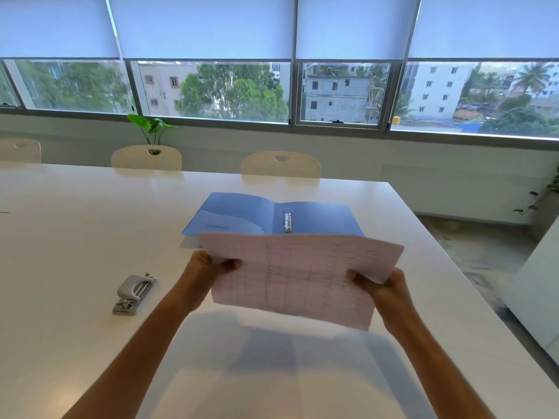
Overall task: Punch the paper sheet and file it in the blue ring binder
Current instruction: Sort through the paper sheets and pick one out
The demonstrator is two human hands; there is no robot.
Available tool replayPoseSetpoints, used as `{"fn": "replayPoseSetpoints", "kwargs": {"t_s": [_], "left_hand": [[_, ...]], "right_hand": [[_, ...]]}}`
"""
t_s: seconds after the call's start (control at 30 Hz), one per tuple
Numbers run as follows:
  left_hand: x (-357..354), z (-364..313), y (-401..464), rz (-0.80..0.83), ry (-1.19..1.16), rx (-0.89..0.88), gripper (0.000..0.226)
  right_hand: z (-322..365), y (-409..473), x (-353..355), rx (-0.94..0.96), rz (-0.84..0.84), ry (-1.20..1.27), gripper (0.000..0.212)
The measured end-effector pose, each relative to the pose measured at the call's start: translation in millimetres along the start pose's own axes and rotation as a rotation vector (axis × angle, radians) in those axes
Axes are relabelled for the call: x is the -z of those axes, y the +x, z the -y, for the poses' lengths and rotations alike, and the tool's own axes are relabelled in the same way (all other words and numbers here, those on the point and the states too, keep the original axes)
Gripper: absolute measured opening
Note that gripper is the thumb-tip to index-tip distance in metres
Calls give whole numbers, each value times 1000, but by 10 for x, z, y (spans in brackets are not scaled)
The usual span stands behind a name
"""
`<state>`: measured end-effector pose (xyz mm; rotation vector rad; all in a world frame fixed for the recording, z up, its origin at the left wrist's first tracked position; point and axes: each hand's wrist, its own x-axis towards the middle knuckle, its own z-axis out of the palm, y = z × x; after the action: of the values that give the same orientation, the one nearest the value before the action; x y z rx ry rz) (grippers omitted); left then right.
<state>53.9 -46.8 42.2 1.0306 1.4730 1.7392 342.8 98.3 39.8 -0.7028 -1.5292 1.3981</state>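
Both hands have the sheet (298, 276) up in the air over the near part of the worktop (75, 225), tilted toward the person. The left hand (208, 264) pinches its left edge, thumb on the facing side, and the right hand (384, 285) pinches the right edge the same way, so each grip is clamped on the paper. The binder (242, 214) lies open flat just beyond the sheet, its rings (287, 219) standing at the spine; whether they are sprung open I cannot tell from here. The punch (134, 294) sits well off to the left on the worktop, untouched by either hand.

I cannot make out any holes in the sheet, so I would judge the punching is not yet done. The trouble I would watch for:

- The paper sags between the two grips; fed into the punch that way it could go in skewed and the holes land crooked or too near the edge
- Punching the wrong edge would leave the writing facing away once filed
- Letting go with one hand to reach for the punch lets the sheet flop or crease
- Pressed onto closed rings, the holes could tear
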Motion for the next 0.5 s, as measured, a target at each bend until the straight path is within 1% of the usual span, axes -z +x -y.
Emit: {"fn": "replayPoseSetpoints", "kwargs": {"t_s": [0.03, 0.1, 0.2, 0.27, 0.33, 0.43, 0.5], "left_hand": [[-28, 2, -14, -21, -4, -35, 25], [-60, 48, -35, -53, 8, -54, 20], [-87, 217, -78, -69, 27, 14, 18], [-97, 362, -124, -94, 20, 59, 20], [-84, 437, -164, -131, 0, 68, 20], [-46, 459, -152, -98, 59, 32, 18], [-43, 487, -133, -97, 71, 68, 12]], "right_hand": [[-13, 3, 5, 5, -26, 4, 33], [-57, -10, -7, 7, -76, -3, 30], [-151, -67, -40, -30, -104, -50, 17], [-228, -103, -41, -69, -95, -68, 16], [-246, -130, -37, -68, -83, -81, 25], [-232, -117, -20, -52, -38, -122, 23], [-247, -108, -19, -81, -7, -163, 20]]}}
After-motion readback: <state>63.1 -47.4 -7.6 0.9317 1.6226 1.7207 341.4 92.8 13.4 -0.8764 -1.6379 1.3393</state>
